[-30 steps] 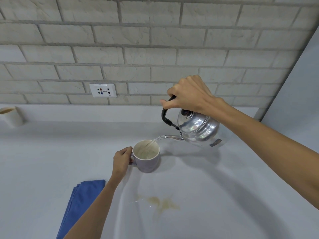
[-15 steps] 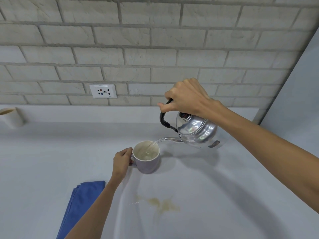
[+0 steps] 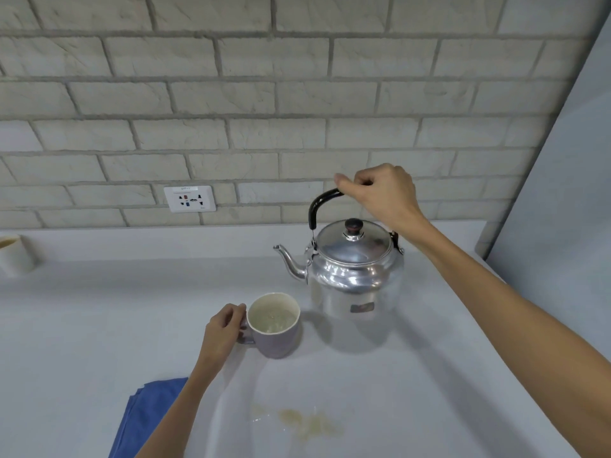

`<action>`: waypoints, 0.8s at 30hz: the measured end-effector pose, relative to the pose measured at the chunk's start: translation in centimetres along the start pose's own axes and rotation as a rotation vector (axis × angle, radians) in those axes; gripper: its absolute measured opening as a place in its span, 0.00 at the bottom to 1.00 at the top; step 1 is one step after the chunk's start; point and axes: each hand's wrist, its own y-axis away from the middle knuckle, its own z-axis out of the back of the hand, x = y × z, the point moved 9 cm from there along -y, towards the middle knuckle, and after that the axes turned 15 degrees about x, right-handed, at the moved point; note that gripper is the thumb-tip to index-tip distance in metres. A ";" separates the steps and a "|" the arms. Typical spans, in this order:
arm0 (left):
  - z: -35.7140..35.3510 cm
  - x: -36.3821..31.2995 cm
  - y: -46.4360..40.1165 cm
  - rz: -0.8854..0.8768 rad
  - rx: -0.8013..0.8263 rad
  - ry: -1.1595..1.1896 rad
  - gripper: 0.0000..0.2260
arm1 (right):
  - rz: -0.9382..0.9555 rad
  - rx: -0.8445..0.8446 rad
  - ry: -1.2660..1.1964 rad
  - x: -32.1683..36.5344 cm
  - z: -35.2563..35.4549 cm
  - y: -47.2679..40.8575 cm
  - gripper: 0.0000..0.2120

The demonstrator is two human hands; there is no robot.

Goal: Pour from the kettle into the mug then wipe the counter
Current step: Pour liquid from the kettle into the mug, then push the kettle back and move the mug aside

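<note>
While half a second ago it tipped, pouring, the shiny metal kettle (image 3: 355, 276) now stands upright on the pale grey surface (image 3: 413, 375), spout pointing left; right hand (image 3: 383, 196) fingers grip its black handle (image 3: 319, 204), left hand (image 3: 221, 332) fingers grip the lilac mug (image 3: 276, 328).

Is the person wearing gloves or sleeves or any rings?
No. The left hand and right hand are both bare: no gloves, and no rings or watch that I can see. Both forearms are uncovered as far as the picture shows, so no sleeves are in view.
</note>
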 end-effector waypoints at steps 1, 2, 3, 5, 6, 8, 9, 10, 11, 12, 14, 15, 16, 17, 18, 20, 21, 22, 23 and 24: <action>0.4 -0.7 0.0 -0.013 -0.014 -0.024 0.14 | -0.006 -0.019 -0.030 0.1 0.8 -0.3 0.29; 1.0 -1.6 -0.1 -0.034 -0.045 -0.052 0.13 | -0.012 -0.041 -0.052 0.2 1.6 -0.5 0.29; 1.7 -2.9 -0.2 -0.061 -0.090 -0.075 0.12 | -0.015 -0.064 -0.068 0.3 2.3 -0.7 0.29; 2.9 -6.3 -0.5 -0.139 -0.184 -0.088 0.11 | -0.012 -0.102 -0.086 0.5 3.5 -1.0 0.28; 3.2 -8.4 -0.6 -0.187 -0.219 -0.090 0.11 | -0.010 -0.114 -0.089 0.6 3.8 -1.1 0.28; 3.2 -12.9 -0.8 -0.286 -0.261 -0.103 0.10 | -0.011 -0.127 -0.084 0.4 3.9 -1.2 0.27; 2.7 -15.3 -0.9 -0.342 -0.265 -0.108 0.09 | -0.016 -0.132 -0.077 0.1 3.7 -1.2 0.27; 2.0 -17.7 -0.9 -0.403 -0.252 -0.116 0.09 | -0.024 -0.139 -0.071 -0.3 3.5 -0.9 0.27; 1.0 -19.9 -0.9 -0.466 -0.233 -0.133 0.08 | -0.029 -0.138 -0.067 -0.7 3.1 -0.7 0.26; -0.2 -21.9 -1.0 -0.525 -0.207 -0.161 0.08 | -0.029 -0.131 -0.065 -1.2 2.5 -0.6 0.26; -3.3 -24.9 -1.7 -0.613 -0.129 -0.231 0.08 | -0.027 -0.107 -0.054 -2.4 0.7 -0.5 0.25; -5.1 -25.7 -2.2 -0.638 -0.080 -0.266 0.08 | -0.030 -0.096 -0.049 -3.1 -0.2 -0.5 0.25; -6.8 -26.2 -2.7 -0.649 -0.032 -0.306 0.09 | -0.034 -0.086 -0.044 -3.7 -1.2 -0.4 0.25; -8.5 -26.3 -3.3 -0.644 0.016 -0.344 0.10 | -0.041 -0.077 -0.040 -4.4 -2.2 -0.4 0.25; -10.1 -26.1 -4.0 -0.628 0.062 -0.370 0.11 | -0.048 -0.065 -0.035 -5.1 -3.2 -0.4 0.25; -12.4 -24.7 -5.6 -0.565 0.138 -0.372 0.14 | -0.058 -0.040 -0.015 -6.4 -5.1 -0.5 0.24; -13.0 -23.7 -6.4 -0.521 0.161 -0.358 0.16 | -0.066 -0.031 -0.004 -7.0 -5.9 -0.6 0.24; -13.4 -22.6 -7.3 -0.476 0.176 -0.346 0.18 | -0.077 -0.025 0.000 -7.8 -6.7 -0.6 0.25; -13.8 -21.5 -8.1 -0.436 0.188 -0.341 0.20 | -0.086 -0.021 -0.006 -8.5 -7.4 -0.7 0.25; -14.0 -20.5 -8.9 -0.405 0.196 -0.343 0.21 | -0.090 -0.017 -0.018 -9.2 -8.1 -0.9 0.25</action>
